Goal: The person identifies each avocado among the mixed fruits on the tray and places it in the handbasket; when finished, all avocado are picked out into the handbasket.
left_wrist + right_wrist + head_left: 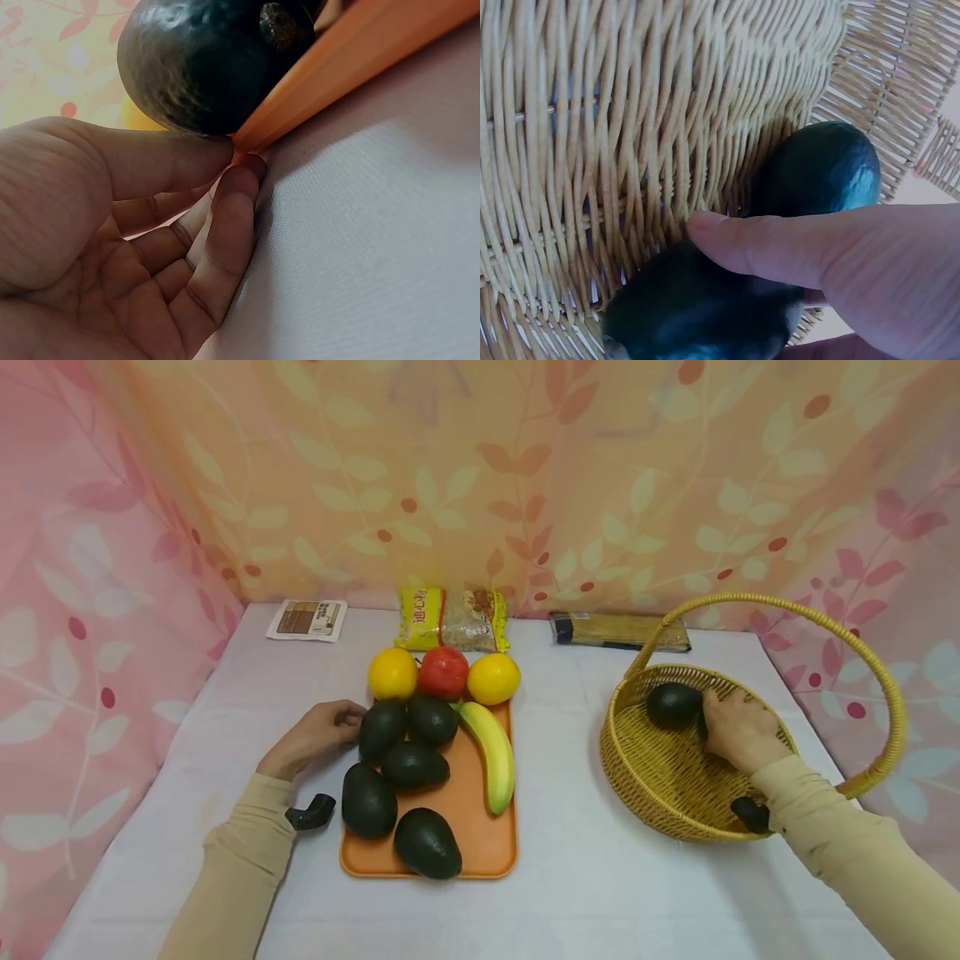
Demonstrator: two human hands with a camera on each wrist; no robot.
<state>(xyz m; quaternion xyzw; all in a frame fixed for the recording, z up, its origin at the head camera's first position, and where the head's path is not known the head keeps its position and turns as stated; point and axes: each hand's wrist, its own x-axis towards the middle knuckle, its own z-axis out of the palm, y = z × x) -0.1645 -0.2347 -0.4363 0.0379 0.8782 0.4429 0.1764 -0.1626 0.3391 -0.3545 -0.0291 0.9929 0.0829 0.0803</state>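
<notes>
My left hand (pixel 324 733) is at the left edge of an orange tray (pixel 480 847). In the left wrist view, thumb and fingertips pinch the tray's rim (pixel 259 127), right below a dark avocado (pixel 199 64). On the tray lie several avocados (pixel 426 843), a banana (pixel 491 760), a red apple-like fruit (pixel 443 672) and two yellow round fruits (pixel 393 674). Inside a wicker basket (pixel 645 785), my right hand (pixel 738 727) grips an avocado (pixel 705 311), its thumb across the top; the head view mostly hides this one. A second avocado (pixel 817 169) lies beside it.
The basket's tall hoop handle (pixel 877 668) arches over the right forearm. Along the back lie a yellow bag of pasta (pixel 450 620), a printed packet (pixel 307 620) and a long flat brown package (pixel 626 631). Patterned curtains (pixel 480 485) enclose the white table (pixel 558 860).
</notes>
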